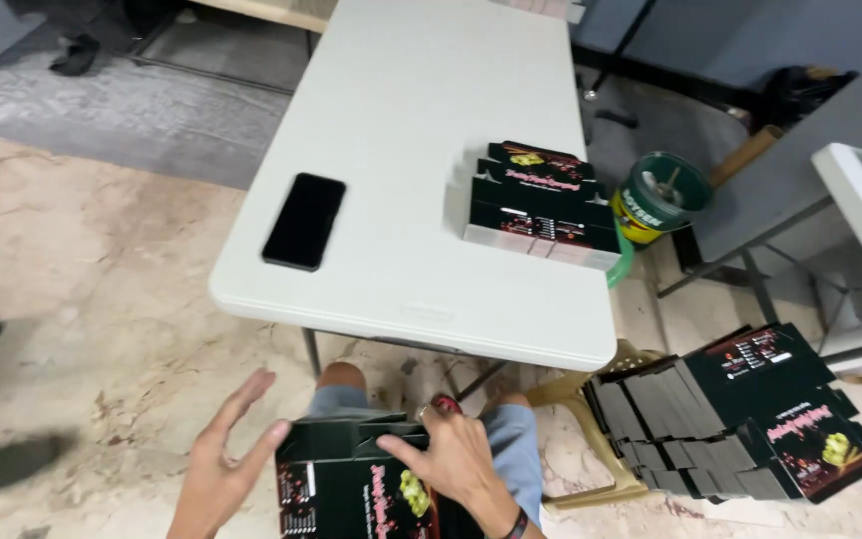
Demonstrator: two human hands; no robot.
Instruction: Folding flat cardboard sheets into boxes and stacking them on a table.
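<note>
Left hand: the left hand (223, 461) is spread wide, fingers splayed and holding nothing, its fingertips just at the left edge of the black carton (356, 477) on the lap.
Right hand: the right hand (454, 461) lies flat on top of that carton, fingers pointing left and pressing on the upper flap; not wrapped around it, just laid on.
Black carton: a black printed box with a yellow-green picture on its face, sitting on the person's knees, below the near edge of the white table (421, 120) and well clear of the tabletop.
White table: a long pale folding table running away from the camera, filling the middle of the view.
Phone: a dark phone (303, 221) lies screen-up on the table, toward its near left corner.
Finished boxes: a small stack of black boxes (541, 205) sits on the table at its right edge, near the front.
Flat cartons: a big pile of flat black cartons (740, 419) rests on a tan plastic stool (591, 439), down on the floor right of the table's near corner.
Bucket: a green and yellow bucket (660, 200) stands on the floor just right of the table, beside the stacked boxes.
Floor: bare, blotchy concrete (82, 269) spreads left of the table.
</note>
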